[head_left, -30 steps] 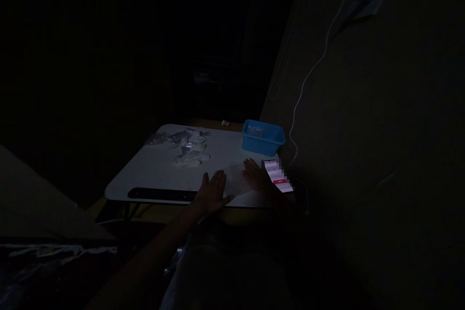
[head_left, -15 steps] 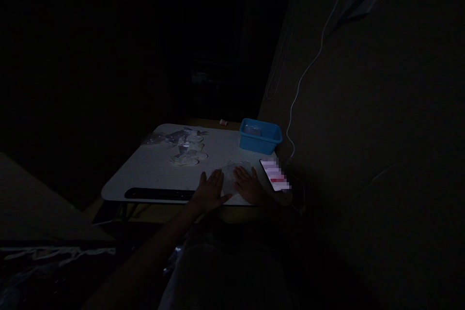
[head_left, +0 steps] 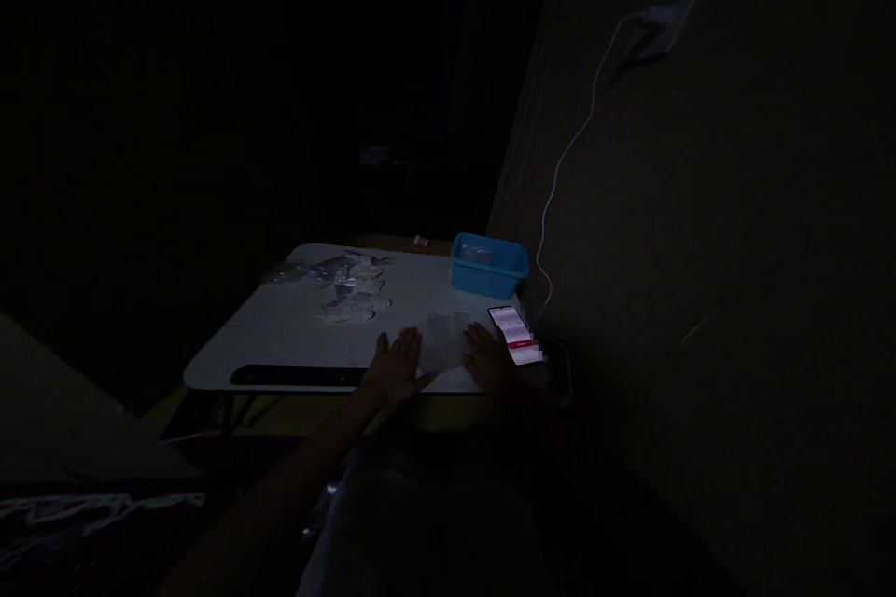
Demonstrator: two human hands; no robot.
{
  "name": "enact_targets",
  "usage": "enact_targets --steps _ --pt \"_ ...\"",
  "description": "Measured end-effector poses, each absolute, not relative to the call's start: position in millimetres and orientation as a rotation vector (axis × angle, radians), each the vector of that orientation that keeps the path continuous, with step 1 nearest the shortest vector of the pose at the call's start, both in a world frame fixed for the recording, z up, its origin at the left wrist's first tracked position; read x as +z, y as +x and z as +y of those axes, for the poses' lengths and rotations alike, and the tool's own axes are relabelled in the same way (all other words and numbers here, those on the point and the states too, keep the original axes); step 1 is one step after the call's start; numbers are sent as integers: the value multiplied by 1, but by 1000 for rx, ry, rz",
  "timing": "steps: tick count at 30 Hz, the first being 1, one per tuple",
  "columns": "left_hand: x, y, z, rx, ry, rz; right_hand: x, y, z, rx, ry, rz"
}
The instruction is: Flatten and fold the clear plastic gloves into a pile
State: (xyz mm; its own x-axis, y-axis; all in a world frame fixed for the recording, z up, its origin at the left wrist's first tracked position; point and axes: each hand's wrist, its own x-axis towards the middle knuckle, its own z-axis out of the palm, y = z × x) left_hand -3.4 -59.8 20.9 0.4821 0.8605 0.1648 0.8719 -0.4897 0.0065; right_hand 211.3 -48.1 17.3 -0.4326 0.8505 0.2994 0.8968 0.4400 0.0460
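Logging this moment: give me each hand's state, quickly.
Left hand: open, at the left edge of the clear plastic.
Right hand: open, at its right edge.

The white bench (head_left: 287, 343) bears a blue rectangular tub (head_left: 483, 280); left of it, flat whitish pieces (head_left: 358, 305); before it, translucent plastic sheeting (head_left: 441, 341).

The desk (head_left: 413, 280) is pale grey-white with a dark edge and 1 black slot (head_left: 298, 376). The plastic sheet (head_left: 442, 340) is a see-through, milky grey. The basin (head_left: 488, 280) is plain bright blue. The phone (head_left: 510, 326) has a black edge and a pinkish-white screen crossed by 1 red band. The cord (head_left: 556, 170) is white, the wall (head_left: 700, 205) dark brown-grey, the plastic wrap (head_left: 287, 271) grey with silvery glints.
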Motion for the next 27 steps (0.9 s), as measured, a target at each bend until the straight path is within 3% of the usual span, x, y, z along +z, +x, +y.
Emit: enact_targets --steps 12,19,27 --pt "18 -25 -69 -461 -2673 -1596 15 187 -101 -179 -1359 -2551" --pt "18 -36 -91 -363 -2836 -1185 14 188 -108 -139 -1244 -2572" --pt "18 -18 -93 -495 -2867 -1112 28 171 -109 -149 -1264 -2540"
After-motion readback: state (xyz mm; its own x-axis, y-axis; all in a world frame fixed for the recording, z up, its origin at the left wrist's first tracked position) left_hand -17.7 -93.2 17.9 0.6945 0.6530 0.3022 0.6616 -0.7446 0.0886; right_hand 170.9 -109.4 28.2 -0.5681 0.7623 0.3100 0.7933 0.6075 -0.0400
